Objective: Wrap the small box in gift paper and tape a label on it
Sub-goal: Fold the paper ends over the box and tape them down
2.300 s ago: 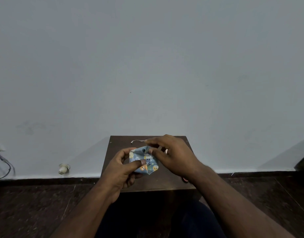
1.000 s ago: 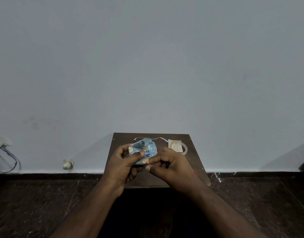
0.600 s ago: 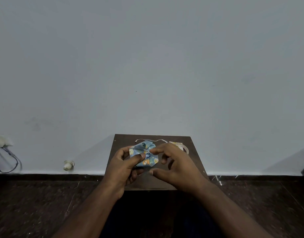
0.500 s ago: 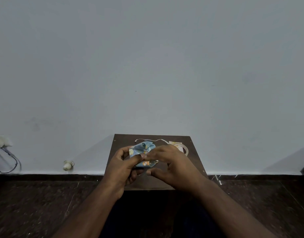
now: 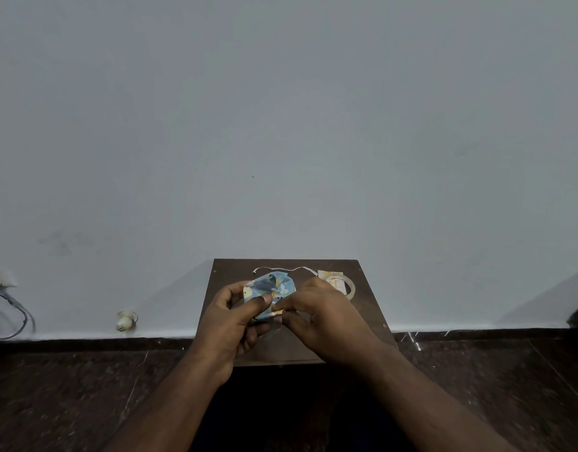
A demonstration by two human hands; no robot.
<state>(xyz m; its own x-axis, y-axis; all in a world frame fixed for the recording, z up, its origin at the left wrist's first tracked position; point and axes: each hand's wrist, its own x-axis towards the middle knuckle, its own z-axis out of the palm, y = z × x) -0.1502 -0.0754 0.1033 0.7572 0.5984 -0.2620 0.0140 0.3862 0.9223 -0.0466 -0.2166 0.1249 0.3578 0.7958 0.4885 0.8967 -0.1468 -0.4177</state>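
1. Hands meet over the middle of a small dark brown surface [image 5: 362,308] that stands against a pale wall [image 5: 281,125].
2. Left hand [image 5: 229,324] grips the small box [image 5: 269,290], already covered in blue patterned gift paper: the thumb lies across the front face and the fingers curl round the left side. The box is held just above the surface, with its lower part hidden behind both hands.
3. Right hand [image 5: 323,321] has its fingers curled in at the lower right corner of the box. The fingertips seem to pinch the paper there, but what they hold is too small and dim to make out.
4. Tape roll [image 5: 341,285] lies flat on the surface, just right of the box, partly covered by the right hand.
5. White strip [image 5: 282,269] curls along the far edge of the surface behind the box; its right end runs toward the tape roll.
6. Floor [image 5: 85,402] is dark and blurred. A white cable [image 5: 10,314] at the left edge is cut off, and a small white fitting [image 5: 126,320] sits low on the wall.
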